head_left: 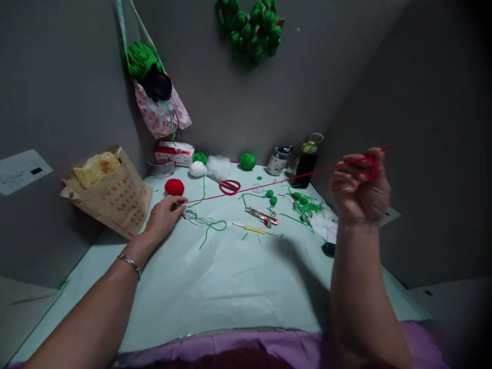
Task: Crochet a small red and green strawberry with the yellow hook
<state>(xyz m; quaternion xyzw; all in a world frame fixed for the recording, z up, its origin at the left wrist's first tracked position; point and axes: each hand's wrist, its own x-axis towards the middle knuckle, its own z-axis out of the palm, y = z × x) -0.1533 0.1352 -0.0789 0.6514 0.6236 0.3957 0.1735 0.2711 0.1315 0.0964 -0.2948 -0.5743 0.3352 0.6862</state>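
Note:
A taut strand of red yarn (269, 183) slants across the view between my two hands. At its low left end, my left hand (166, 214) rests by the table with its fingers closed on the strand; a small dark thing at the fingertips is too small to name. Raised high on the right, my right hand (359, 187) pinches the other end. Something red, perhaps looped yarn, shows at its fingers. Just beyond my left hand sits a red yarn ball (174, 187). Loose green and white yarn ends (207, 223) lie beside the left fingertips.
A yellow-handled crochet hook (254, 229), snips (262, 215) and red-handled scissors (229, 187) lie mid-table. Small green knitted pieces (305, 202) are at right. A bottle (306, 161) and a jar (279, 160) stand behind. A paper food bag (111, 189) leans left.

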